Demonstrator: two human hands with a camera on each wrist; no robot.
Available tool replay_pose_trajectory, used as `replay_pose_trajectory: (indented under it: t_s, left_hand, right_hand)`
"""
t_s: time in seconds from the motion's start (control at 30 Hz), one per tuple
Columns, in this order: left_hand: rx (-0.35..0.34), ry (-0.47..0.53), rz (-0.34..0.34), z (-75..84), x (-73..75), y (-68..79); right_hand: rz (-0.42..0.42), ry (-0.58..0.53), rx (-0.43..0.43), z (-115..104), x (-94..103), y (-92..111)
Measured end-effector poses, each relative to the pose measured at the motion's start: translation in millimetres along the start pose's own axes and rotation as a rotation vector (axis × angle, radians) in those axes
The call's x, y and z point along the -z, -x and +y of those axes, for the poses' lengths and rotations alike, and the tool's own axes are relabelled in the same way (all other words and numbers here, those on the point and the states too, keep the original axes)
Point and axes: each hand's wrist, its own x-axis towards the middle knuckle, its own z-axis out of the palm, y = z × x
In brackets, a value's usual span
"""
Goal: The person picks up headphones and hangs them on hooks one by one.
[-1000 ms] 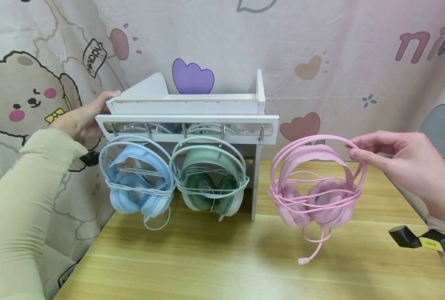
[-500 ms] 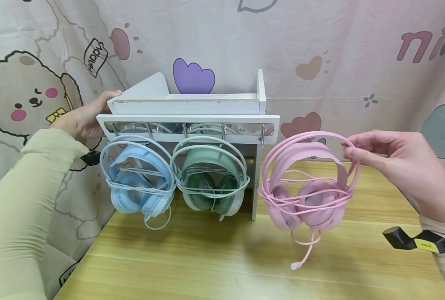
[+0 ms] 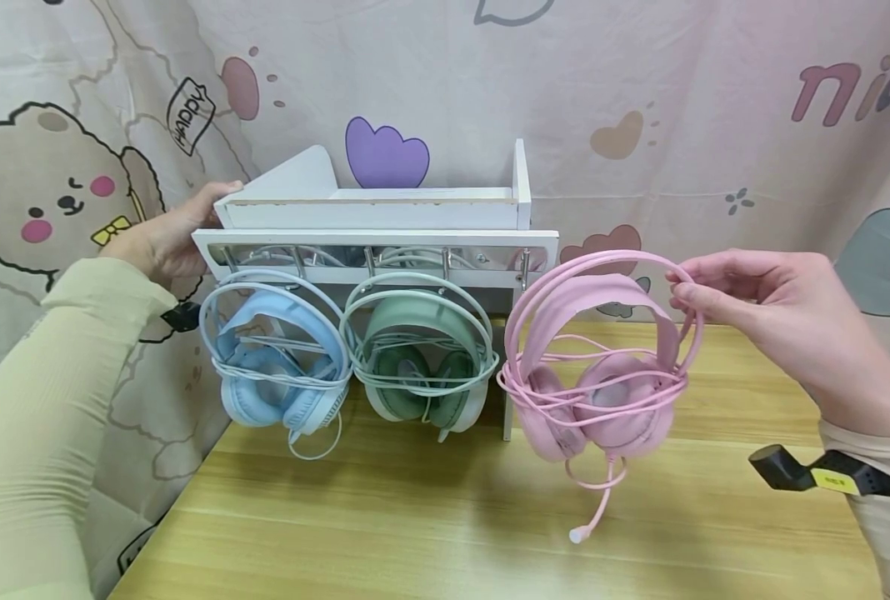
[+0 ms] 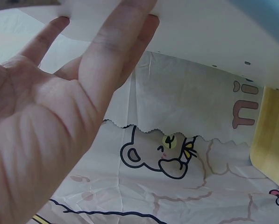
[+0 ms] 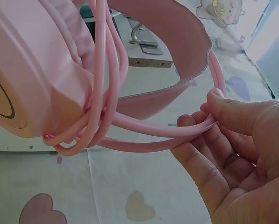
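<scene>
My right hand pinches the upper right of a pink headset's headband between thumb and fingers. The headset hangs upright in the air, right of a white wooden shelf. Its pink cable is wound round the ear cups, and the microphone dangles below. In the right wrist view, thumb and fingertips meet on the thin pink bands. My left hand touches the left side of the shelf; the left wrist view shows fairly straight fingers against the white panel. A metal hook on the shelf's right end stands close to the pink headset.
A blue headset and a green headset hang side by side from the shelf's hook rail. Beneath lies a wooden tabletop. A printed cloth covers the back and sides.
My right hand has moved left and slightly up with the pink headset, bringing it closer to the shelf's right-end hook. The left hand, the shelf and the other headsets look still.
</scene>
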Motion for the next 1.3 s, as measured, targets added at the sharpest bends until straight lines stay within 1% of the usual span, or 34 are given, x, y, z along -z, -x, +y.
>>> replay_pose_trajectory:
  t_s: [0.37,0.5,0.67,1.03,1.3]
  left_hand:
    - [0.008,-0.007,0.006,0.1,0.2,0.2]
    - [0.003,0.000,0.002,0.0,0.1,-0.5]
    - [0.011,0.009,0.010,0.2,0.1,0.5]
    - [0.002,0.003,-0.005,1.7,0.0,0.5]
    - [-0.002,0.008,-0.015,0.8,0.0,0.1]
  right_hand:
    - [0.003,-0.023,0.007,-8.6,-6.1,-7.5]
    - [0.004,-0.044,-0.005,-9.8,-8.2,-11.3]
    - [0.018,-0.056,0.003,-9.2,-10.9,-13.7]
    - [0.087,-0.062,0.036,-3.3,-11.4,-10.8]
    - [0.150,-0.015,0.039,4.0,-16.3,-5.7]
